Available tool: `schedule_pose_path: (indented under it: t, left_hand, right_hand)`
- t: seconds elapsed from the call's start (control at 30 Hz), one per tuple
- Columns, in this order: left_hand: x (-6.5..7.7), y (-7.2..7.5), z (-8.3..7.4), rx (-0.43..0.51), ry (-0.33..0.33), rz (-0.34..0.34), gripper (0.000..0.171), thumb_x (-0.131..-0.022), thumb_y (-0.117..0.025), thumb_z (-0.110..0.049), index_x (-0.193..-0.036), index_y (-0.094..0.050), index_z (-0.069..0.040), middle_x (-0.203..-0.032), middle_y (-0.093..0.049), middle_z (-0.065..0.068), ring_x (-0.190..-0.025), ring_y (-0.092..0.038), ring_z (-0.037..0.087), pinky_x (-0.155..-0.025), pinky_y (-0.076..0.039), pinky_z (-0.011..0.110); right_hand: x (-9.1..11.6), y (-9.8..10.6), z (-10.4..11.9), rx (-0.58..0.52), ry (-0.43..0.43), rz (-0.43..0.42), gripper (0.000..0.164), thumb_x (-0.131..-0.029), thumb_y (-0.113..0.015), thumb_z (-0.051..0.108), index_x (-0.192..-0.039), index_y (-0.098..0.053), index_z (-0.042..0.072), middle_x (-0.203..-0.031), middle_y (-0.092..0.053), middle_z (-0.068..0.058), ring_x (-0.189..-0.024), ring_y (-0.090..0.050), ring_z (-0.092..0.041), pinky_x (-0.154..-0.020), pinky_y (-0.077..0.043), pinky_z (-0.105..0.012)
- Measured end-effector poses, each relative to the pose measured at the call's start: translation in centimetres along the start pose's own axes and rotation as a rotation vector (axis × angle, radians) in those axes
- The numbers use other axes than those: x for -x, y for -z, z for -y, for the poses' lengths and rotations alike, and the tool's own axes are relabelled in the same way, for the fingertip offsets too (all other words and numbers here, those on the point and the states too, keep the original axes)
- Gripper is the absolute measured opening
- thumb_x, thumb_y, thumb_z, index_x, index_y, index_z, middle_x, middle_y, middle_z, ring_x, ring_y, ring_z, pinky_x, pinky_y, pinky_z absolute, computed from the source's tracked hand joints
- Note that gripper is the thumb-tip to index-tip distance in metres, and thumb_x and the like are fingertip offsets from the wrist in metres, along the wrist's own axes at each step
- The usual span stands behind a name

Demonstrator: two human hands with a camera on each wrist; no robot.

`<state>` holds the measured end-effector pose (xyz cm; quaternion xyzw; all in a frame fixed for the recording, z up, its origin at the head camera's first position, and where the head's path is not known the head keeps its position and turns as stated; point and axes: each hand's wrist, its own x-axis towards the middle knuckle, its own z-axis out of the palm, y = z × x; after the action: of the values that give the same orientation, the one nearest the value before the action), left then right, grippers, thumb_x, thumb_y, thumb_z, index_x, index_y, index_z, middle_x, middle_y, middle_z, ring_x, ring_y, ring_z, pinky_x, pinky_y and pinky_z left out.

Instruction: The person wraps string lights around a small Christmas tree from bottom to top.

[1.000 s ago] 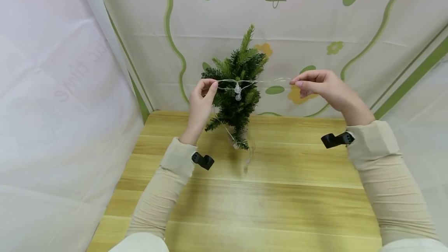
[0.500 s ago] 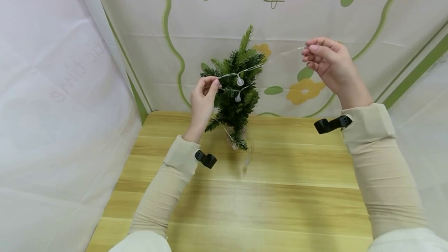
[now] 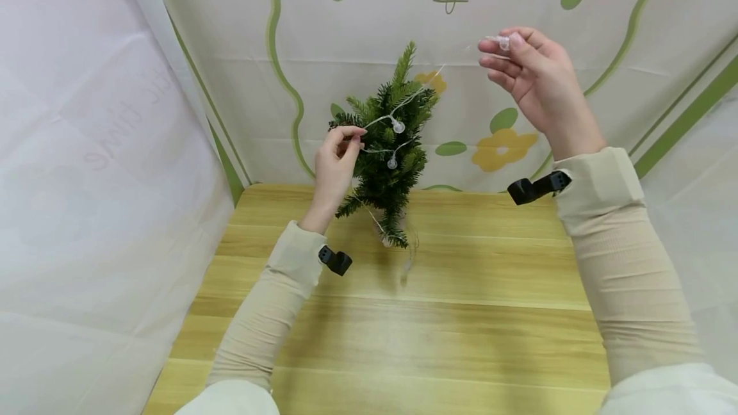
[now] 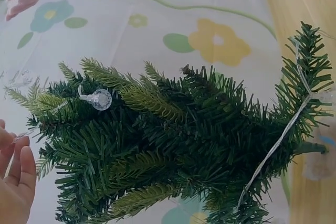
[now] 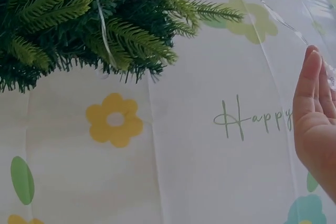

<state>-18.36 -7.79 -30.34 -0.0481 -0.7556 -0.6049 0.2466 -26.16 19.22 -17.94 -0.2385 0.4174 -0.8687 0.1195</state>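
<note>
A small artificial Christmas tree [image 3: 392, 139] stands at the back of the table, partly wound with a string of lights [image 4: 273, 153] on clear wire. Two clear bulbs hang at its front, the upper bulb [image 3: 398, 125] just right of my left fingertips. My left hand [image 3: 337, 162] pinches the wire between thumb and forefinger at the tree's left side. Up and to the right of the treetop, my right hand [image 3: 536, 75] holds another bulb [image 3: 504, 43] of the string between thumb and fingers. The wire runs slanting from the left fingers up toward it.
The wooden table [image 3: 392, 344] lies below both arms. A loose end of the string [image 3: 408, 264] rests on it in front of the tree's base. Behind the tree hangs a printed cloth [image 3: 357, 31], and a white cloth [image 3: 86, 210] closes the left side.
My right hand has risen from the tree's mid-height to above its top, drawing the wire into an upward slant. The two front bulbs now hang farther apart. My left hand has barely moved.
</note>
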Motion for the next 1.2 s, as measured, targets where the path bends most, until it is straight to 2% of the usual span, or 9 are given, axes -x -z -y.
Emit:
schedule_pose_path:
  t: [0.27, 0.4, 0.57, 0.67, 0.77, 0.87, 0.93, 1.07, 1.2]
  left_hand:
    - [0.0, 0.2, 0.2, -0.01, -0.039, -0.009, 0.027, -0.098, -0.048, -0.004, -0.119, -0.065, -0.001, -0.122, -0.059, 0.013, -0.096, -0.061, 0.025, -0.076, -0.049, 0.021]
    - [0.1, 0.3, 0.3, -0.019, -0.039, -0.024, 0.03, -0.099, -0.046, -0.005, -0.124, -0.062, -0.002, -0.125, -0.057, 0.012, -0.097, -0.061, 0.025, -0.07, -0.046, 0.017]
    - [0.1, 0.3, 0.4, -0.033, -0.038, -0.034, 0.034, -0.1, -0.041, -0.007, -0.129, -0.059, -0.004, -0.128, -0.055, 0.011, -0.098, -0.059, 0.024, -0.064, -0.039, 0.017]
    - [0.2, 0.3, 0.5, -0.038, -0.024, -0.037, 0.036, -0.101, -0.04, -0.009, -0.133, -0.056, -0.006, -0.132, -0.053, 0.01, -0.095, -0.056, 0.025, -0.07, -0.04, 0.02]
    - [0.2, 0.4, 0.7, -0.042, 0.005, -0.029, 0.037, -0.102, -0.04, -0.014, -0.137, -0.052, -0.009, -0.136, -0.049, 0.008, -0.098, -0.054, 0.024, -0.08, -0.044, 0.025]
    - [0.2, 0.5, 0.8, -0.055, 0.035, -0.004, 0.04, -0.103, -0.038, -0.019, -0.141, -0.047, -0.01, -0.141, -0.045, 0.008, -0.111, -0.053, 0.022, -0.093, -0.047, 0.033]
    - [0.2, 0.5, 0.9, -0.069, 0.047, 0.011, 0.042, -0.104, -0.037, -0.022, -0.143, -0.044, -0.01, -0.143, -0.043, 0.008, -0.123, -0.048, 0.022, -0.102, -0.044, 0.038]
    - [0.1, 0.6, 1.0, -0.096, 0.058, 0.033, 0.045, -0.105, -0.034, -0.028, -0.146, -0.04, -0.01, -0.147, -0.039, 0.01, -0.13, -0.043, 0.024, -0.109, -0.039, 0.042]
    - [-0.1, 0.5, 1.0, -0.113, 0.06, 0.046, 0.047, -0.105, -0.032, -0.031, -0.147, -0.038, -0.011, -0.148, -0.037, 0.009, -0.128, -0.043, 0.024, -0.107, -0.038, 0.042]
  right_hand:
    - [-2.0, -2.3, 0.1, 0.217, 0.025, -0.117, 0.019, -0.089, -0.061, 0.01, -0.104, -0.066, 0.0, -0.084, -0.062, -0.008, -0.078, -0.06, -0.018, -0.067, -0.053, -0.021]
    - [-2.9, -3.3, -0.2, 0.263, 0.015, -0.131, 0.021, -0.086, -0.065, 0.008, -0.106, -0.067, 0.001, -0.085, -0.067, -0.007, -0.08, -0.062, -0.016, -0.069, -0.053, -0.02]
    - [-4.0, -4.6, -1.1, 0.308, 0.003, -0.135, 0.018, -0.083, -0.07, 0.005, -0.101, -0.07, 0.003, -0.085, -0.07, -0.005, -0.079, -0.063, -0.015, -0.069, -0.053, -0.019]
    - [-4.5, -5.1, -1.6, 0.339, -0.013, -0.156, 0.017, -0.081, -0.072, 0.004, -0.098, -0.07, 0.005, -0.085, -0.071, -0.004, -0.078, -0.062, -0.013, -0.069, -0.052, -0.019]
    - [-4.9, -5.2, -2.1, 0.384, -0.031, -0.192, 0.019, -0.08, -0.074, 0.005, -0.099, -0.07, 0.007, -0.084, -0.07, 0.0, -0.079, -0.06, -0.011, -0.07, -0.05, -0.018]
    - [-5.2, -5.0, -2.4, 0.441, -0.045, -0.233, 0.019, -0.081, -0.074, 0.006, -0.099, -0.069, 0.009, -0.085, -0.069, 0.003, -0.081, -0.059, -0.008, -0.071, -0.047, -0.016]
    - [-5.4, -4.6, -2.7, 0.491, -0.05, -0.253, 0.018, -0.082, -0.073, 0.006, -0.099, -0.069, 0.011, -0.085, -0.067, 0.005, -0.082, -0.057, -0.007, -0.072, -0.046, -0.016]
    - [-5.5, -3.8, -3.3, 0.551, -0.054, -0.285, 0.016, -0.084, -0.071, 0.003, -0.095, -0.07, 0.014, -0.087, -0.064, 0.006, -0.084, -0.057, -0.006, -0.078, -0.046, -0.016]
    - [-5.5, -3.0, -3.6, 0.581, -0.057, -0.313, 0.016, -0.084, -0.07, 0.002, -0.094, -0.069, 0.014, -0.088, -0.062, 0.006, -0.087, -0.056, -0.005, -0.084, -0.045, -0.017]
